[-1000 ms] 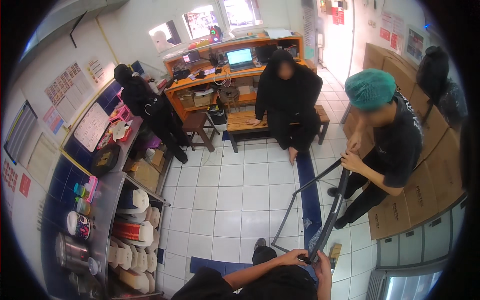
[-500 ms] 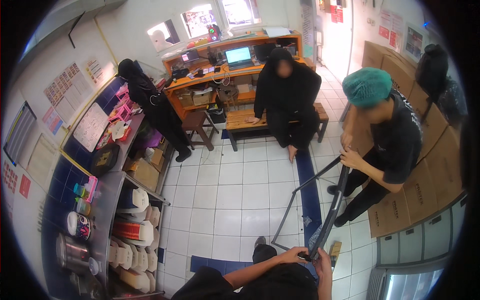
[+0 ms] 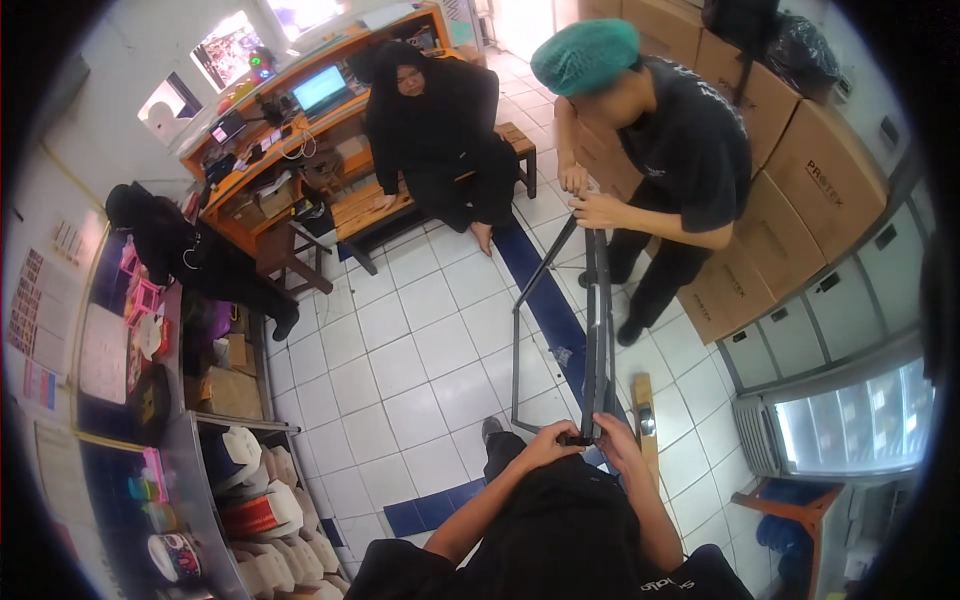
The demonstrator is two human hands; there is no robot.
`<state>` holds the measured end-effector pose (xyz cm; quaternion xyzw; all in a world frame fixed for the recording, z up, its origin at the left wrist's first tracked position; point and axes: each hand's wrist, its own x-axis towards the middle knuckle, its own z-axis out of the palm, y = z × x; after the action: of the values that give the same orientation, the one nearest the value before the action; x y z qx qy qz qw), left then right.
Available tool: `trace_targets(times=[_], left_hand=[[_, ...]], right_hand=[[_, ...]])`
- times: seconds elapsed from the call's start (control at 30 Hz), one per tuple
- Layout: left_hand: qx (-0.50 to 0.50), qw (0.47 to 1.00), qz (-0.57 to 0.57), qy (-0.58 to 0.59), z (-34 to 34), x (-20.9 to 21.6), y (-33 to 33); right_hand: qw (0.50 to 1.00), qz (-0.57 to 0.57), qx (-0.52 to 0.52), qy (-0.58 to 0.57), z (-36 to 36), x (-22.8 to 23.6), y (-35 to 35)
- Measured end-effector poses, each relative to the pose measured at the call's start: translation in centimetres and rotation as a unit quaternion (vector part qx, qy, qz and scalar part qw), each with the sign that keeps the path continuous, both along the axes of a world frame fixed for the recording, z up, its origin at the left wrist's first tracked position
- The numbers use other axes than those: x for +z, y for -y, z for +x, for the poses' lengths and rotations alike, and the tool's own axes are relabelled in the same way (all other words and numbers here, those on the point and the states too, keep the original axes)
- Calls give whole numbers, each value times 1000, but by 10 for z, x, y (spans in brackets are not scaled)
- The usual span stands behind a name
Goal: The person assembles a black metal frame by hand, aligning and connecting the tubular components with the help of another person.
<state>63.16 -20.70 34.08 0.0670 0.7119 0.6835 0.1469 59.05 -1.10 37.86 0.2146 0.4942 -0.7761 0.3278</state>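
Note:
A long dark metal frame point(image 3: 597, 330) of bars stretches between me and a co-worker, with a thinner bent bar out to its left side. My left hand point(image 3: 553, 446) is closed on the near end of the frame. Opposite it, my right hand point(image 3: 614, 441) grips the same end from the right, and its fingers are partly hidden. At the far end, the hands point(image 3: 592, 207) of a co-worker in a green hair net point(image 3: 586, 57) hold the top of the bars.
A seated person occupies the wooden bench point(image 3: 370, 215); another leans at the left counter. Cardboard boxes point(image 3: 815, 185) top grey lockers point(image 3: 835, 310) on the right. A yellowish strip point(image 3: 643, 430) lies on the floor by my right arm. Shelved cartons point(image 3: 265, 513) stand left.
My view has swung to the right, so the room appears shifted left, and more of the right side shows. Both my hands and the co-worker's stay on the metal frame.

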Motion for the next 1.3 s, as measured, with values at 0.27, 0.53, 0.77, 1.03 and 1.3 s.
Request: trace_targets(times=[0.27, 0.53, 0.77, 1.03, 1.3], left_hand=[[-9, 1000, -3, -16, -1, 2, 3], [7, 999, -7, -34, -3, 0, 3], [4, 1000, 13, -16, -1, 0, 3], [-6, 999, -15, -40, -2, 0, 5], [0, 1000, 1, -16, -2, -3, 3]], right_hand=[[1000, 13, 3, 9, 0, 8, 2], [1000, 10, 15, -13, -2, 1, 3], [999, 12, 25, -15, -1, 5, 3], [999, 13, 28, -7, -1, 5, 3], [999, 16, 29, -4, -2, -5, 1]])
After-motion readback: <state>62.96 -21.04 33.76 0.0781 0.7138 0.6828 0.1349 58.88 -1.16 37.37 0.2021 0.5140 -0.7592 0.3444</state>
